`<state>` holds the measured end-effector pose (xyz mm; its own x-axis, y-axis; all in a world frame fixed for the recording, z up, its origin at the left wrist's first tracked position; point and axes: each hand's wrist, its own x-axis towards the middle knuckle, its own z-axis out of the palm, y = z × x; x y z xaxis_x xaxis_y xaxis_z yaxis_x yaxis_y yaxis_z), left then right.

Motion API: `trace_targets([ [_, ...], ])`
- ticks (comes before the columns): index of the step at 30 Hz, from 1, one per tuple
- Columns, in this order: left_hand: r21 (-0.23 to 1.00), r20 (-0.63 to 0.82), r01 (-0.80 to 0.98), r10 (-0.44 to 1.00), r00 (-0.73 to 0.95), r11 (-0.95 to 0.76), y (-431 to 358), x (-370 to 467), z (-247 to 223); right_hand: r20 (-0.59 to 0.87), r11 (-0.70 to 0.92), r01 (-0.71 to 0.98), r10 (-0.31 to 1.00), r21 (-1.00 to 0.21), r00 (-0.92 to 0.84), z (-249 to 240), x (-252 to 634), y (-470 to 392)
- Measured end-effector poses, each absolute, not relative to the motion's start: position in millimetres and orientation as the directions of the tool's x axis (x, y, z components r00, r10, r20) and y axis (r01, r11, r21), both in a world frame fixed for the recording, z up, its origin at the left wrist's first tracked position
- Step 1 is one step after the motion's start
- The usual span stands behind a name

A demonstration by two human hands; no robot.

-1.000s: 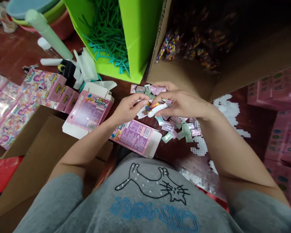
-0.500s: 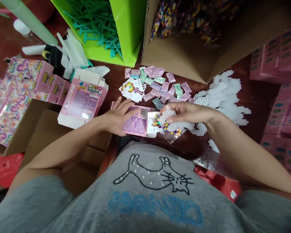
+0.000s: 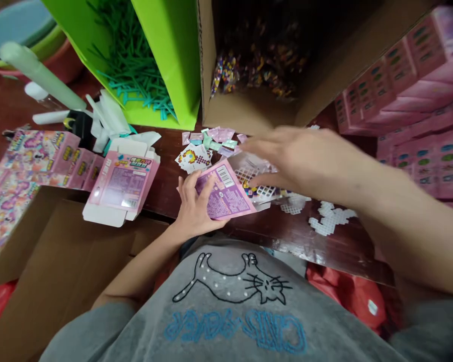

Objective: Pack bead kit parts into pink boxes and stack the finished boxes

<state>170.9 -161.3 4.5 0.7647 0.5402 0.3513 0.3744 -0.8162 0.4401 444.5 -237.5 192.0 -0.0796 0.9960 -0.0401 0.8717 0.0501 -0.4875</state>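
Note:
My left hand [image 3: 196,203] is closed around a pink and purple printed box [image 3: 228,193], tilted, its open end facing right. At that opening lies a clear bag of coloured beads [image 3: 251,192] with white grid pieces [image 3: 266,191] on it, partly inside the box. Over the opening is my right hand [image 3: 287,156], smeared by motion, thumb apart from the fingers and close to the bag; whether it grips anything is unclear. Small pink and green sachets [image 3: 222,134] and pattern cards [image 3: 194,158] lie just behind the box.
An unfolded-flap pink box [image 3: 121,173] lies left, beside stacked printed boxes [image 3: 38,156] and an open carton [image 3: 68,236]. Behind stand a green bin of green sticks [image 3: 169,60] and a carton of bead bags [image 3: 249,113]. More pink boxes [image 3: 400,90] and loose white grids [image 3: 330,218] are right.
The box has been lifted and tilted, with my left hand now wrapped around it instead of resting on top. The bag and grids have gone into its opening. The camera view has shifted.

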Motion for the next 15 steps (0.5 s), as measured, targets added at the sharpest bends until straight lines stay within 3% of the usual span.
trace_targets([
  [4, 0.563, 0.406, 0.363, 0.631, 0.662, -0.743, -161.8, 170.0, -10.4, 0.339, 0.040, 0.932, 0.936, -0.361, 0.091, 232.7, 466.0, -243.4],
  [6, 0.625, 0.417, 0.313, 0.644, 0.641, -0.716, -162.6, 165.4, -23.0, 0.348, -0.103, 0.931, 0.908, -0.349, 0.231, 211.0, 481.7, -223.8],
  [7, 0.645, 0.427, 0.272, 0.633, 0.646, -0.714, -162.8, 162.9, -29.3, 0.274, -0.195, 0.920, 0.915, -0.341, 0.296, 190.7, 488.4, -208.2],
  [9, 0.657, 0.443, 0.211, 0.598, 0.668, -0.723, -162.2, 157.7, -39.5, -0.014, -0.369, 0.876, 0.923, -0.311, 0.383, 140.2, 495.7, -170.9],
  [11, 0.637, 0.438, 0.231, 0.592, 0.677, -0.735, -160.2, 151.7, -43.8, -0.271, -0.531, 0.810, 0.841, -0.250, 0.468, 90.9, 493.9, -135.2],
  [15, 0.641, 0.359, 0.356, 0.676, 0.644, -0.680, -154.1, 136.7, -36.7, -0.346, -0.641, 0.734, 0.757, -0.225, 0.555, 34.0, 482.2, -96.6],
])
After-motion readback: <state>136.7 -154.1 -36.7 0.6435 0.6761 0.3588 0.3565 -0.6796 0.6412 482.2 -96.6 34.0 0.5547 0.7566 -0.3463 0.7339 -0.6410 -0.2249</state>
